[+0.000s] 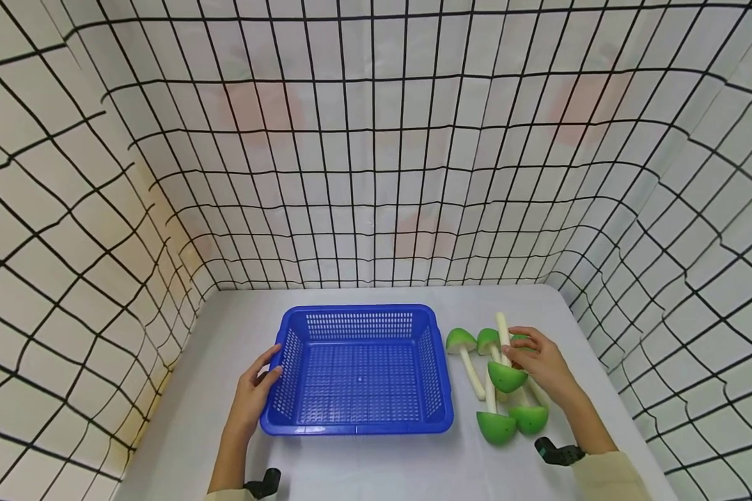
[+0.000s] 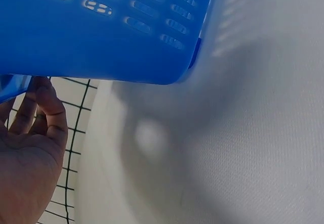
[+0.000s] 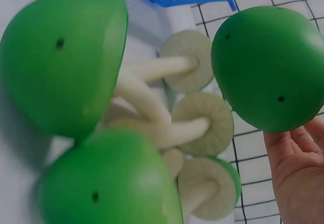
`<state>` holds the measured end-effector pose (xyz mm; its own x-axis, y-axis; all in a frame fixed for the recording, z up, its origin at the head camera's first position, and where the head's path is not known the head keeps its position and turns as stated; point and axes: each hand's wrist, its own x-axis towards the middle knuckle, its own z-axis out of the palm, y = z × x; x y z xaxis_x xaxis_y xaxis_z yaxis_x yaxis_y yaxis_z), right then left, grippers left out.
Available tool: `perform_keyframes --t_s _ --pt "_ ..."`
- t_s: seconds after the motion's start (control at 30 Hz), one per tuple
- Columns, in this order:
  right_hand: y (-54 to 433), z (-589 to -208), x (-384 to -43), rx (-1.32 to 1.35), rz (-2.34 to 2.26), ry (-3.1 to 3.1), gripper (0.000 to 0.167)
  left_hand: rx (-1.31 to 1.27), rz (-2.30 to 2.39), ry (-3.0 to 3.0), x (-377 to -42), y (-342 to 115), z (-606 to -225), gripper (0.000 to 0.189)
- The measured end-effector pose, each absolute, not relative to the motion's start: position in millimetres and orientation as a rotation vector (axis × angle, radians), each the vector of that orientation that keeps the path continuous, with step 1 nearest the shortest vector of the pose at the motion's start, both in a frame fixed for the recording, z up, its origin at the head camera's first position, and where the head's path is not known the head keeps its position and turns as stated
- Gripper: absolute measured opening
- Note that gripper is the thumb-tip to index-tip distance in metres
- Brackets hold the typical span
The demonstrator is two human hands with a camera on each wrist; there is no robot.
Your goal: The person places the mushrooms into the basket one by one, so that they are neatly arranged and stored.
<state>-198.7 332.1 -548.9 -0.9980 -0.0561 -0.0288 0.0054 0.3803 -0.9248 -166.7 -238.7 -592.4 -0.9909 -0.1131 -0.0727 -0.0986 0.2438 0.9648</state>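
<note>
A blue plastic basket (image 1: 356,430) with slotted walls stands on the white table with nothing inside. My left hand (image 1: 252,393) grips its left rim, thumb and fingers meeting at the edge in the left wrist view, under the basket wall (image 2: 76,52). To the basket's right, my right hand (image 1: 546,369) holds a toy mushroom (image 1: 506,378) by its pale stem. The green cap points toward me and hides part of the fingers in the right wrist view, where the held mushroom (image 3: 268,67) sits above the palm.
Several more green-capped mushrooms (image 1: 496,428) lie in a loose pile beneath the right hand, stems overlapping. One mushroom (image 1: 461,339) lies close to the basket's right side. White walls with a black grid (image 1: 376,174) enclose the table (image 1: 401,466) at the back and sides.
</note>
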Motion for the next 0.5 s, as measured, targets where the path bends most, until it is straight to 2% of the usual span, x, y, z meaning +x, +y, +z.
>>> perform_keyframes --t_s 0.5 --pt "283 -541 -211 -0.055 -1.795 2.434 0.058 0.274 -2.052 -2.420 -165 -236 -586 0.048"
